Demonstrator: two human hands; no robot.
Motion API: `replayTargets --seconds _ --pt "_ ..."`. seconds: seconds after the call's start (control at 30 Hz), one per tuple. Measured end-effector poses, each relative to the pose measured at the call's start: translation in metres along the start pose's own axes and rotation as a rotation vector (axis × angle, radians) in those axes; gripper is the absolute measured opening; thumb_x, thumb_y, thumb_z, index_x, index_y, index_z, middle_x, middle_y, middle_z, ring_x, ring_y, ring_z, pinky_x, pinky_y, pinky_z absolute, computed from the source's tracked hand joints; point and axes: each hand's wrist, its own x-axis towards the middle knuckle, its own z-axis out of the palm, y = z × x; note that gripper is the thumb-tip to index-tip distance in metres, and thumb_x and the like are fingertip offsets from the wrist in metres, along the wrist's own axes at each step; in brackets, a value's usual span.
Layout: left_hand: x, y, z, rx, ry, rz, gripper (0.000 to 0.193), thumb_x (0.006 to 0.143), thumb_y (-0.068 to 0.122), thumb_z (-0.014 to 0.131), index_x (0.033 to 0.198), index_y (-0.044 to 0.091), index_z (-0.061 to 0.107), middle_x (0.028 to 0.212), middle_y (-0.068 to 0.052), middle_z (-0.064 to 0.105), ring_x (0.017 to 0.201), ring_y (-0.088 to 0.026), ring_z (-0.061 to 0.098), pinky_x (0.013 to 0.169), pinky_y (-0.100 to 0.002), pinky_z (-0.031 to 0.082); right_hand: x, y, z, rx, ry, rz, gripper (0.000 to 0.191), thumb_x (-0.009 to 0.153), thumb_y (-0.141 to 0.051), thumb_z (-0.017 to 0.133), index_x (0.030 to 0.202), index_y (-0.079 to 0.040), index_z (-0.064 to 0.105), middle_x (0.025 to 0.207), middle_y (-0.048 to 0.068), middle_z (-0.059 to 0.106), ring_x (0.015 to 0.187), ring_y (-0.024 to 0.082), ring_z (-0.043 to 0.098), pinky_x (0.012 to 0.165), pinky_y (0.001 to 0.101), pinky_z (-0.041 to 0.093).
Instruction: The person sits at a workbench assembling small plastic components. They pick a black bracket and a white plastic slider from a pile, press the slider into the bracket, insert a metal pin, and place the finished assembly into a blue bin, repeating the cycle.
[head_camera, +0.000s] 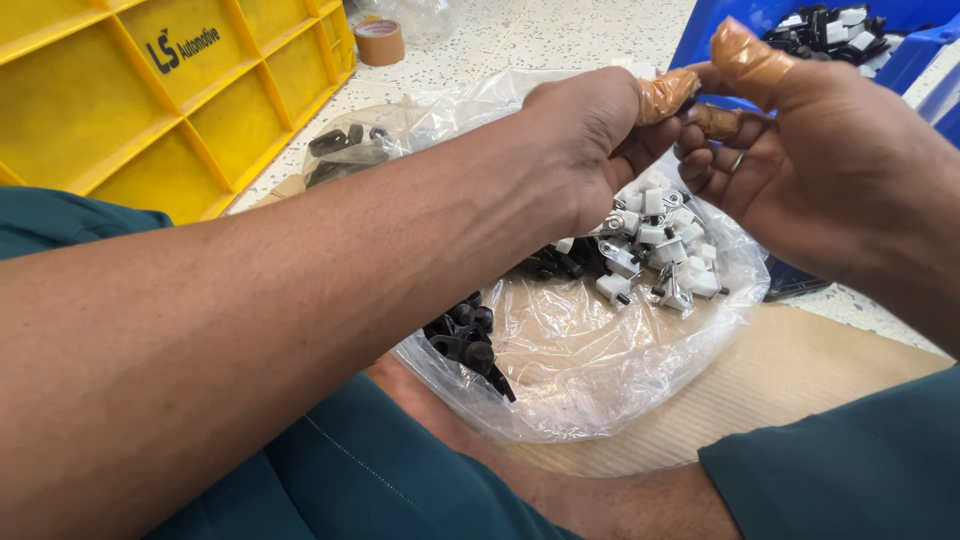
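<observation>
On the speckled floor (560, 40), left: large yellow moulded plastic crate (150, 100) with dividers. Far right: blue plastic bin (720, 30) of assembled black-and-white clips. Centre, on corrugated cardboard sheet (800, 370): open clear plastic bag (580, 370), holding small white plastic clips (660, 250) and black plastic fasteners (465, 335). Above bag: left hand (590, 140) and right hand (800, 150), tape-wrapped fingertips pressed together, pinching a small dark part, mostly hidden. Risk: slip from taped fingertips, part lost among loose pieces below.
</observation>
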Motion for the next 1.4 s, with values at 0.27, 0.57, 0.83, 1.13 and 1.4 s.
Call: replayTargets --seconds 0.27,0.57,0.83,1.13,1.4 --pt "-0.012 0.018 0.012 0.26 -0.111 0.001 0.024 0.101 0.007 0.053 0.102 -0.012 0.068 0.085 -0.017 0.07 0.07 -0.018 0.069 0.063 -0.025 0.064 0.007 -0.005 -0.004 -0.353 0.202 -0.14 0.017 0.109 -0.016 0.061 0.111 -0.001 0.07 0.09 0.007 0.067 0.073 0.009 0.061 0.064 0.0229 0.049" --pt "-0.008 0.027 0.003 0.366 -0.291 0.073 0.022 0.098 0.014 0.049 0.102 -0.002 0.063 0.084 -0.011 0.066 0.07 -0.014 0.064 0.061 -0.025 0.063 0.012 -0.015 -0.014 -0.32 0.007 -0.147 0.017 0.105 -0.014 0.057 0.119 -0.007 0.065 0.104 0.002 0.071 0.085 0.006 0.066 0.074 0.0226 0.054" --pt "0.004 0.031 0.003 0.392 -0.441 0.08 0.014 0.096 0.007 0.061 0.103 -0.004 0.065 0.088 -0.013 0.067 0.073 -0.015 0.063 0.059 -0.025 0.063 0.012 -0.022 -0.005 -0.221 -0.034 -0.16 0.016 0.105 -0.009 0.054 0.116 -0.003 0.064 0.108 0.005 0.071 0.095 0.01 0.071 0.081 0.0257 0.059" --pt "0.0 0.041 0.002 0.473 -0.442 0.071 0.015 0.092 -0.002 0.061 0.106 -0.005 0.066 0.092 -0.013 0.067 0.076 -0.015 0.063 0.059 -0.025 0.061 0.013 -0.028 0.006 -0.144 -0.038 -0.106 0.023 0.106 -0.007 0.045 0.119 0.001 0.062 0.113 0.01 0.07 0.1 0.014 0.072 0.085 0.0279 0.061" --pt "-0.008 0.044 0.0 0.434 -0.246 -0.066 0.03 0.096 -0.004 0.056 0.12 -0.021 0.054 0.1 -0.023 0.064 0.083 -0.022 0.068 0.069 -0.028 0.067 0.051 0.004 -0.067 0.007 -0.242 0.006 0.021 0.113 -0.013 0.049 0.123 0.002 0.06 0.111 0.009 0.069 0.091 0.012 0.067 0.074 0.0253 0.058"
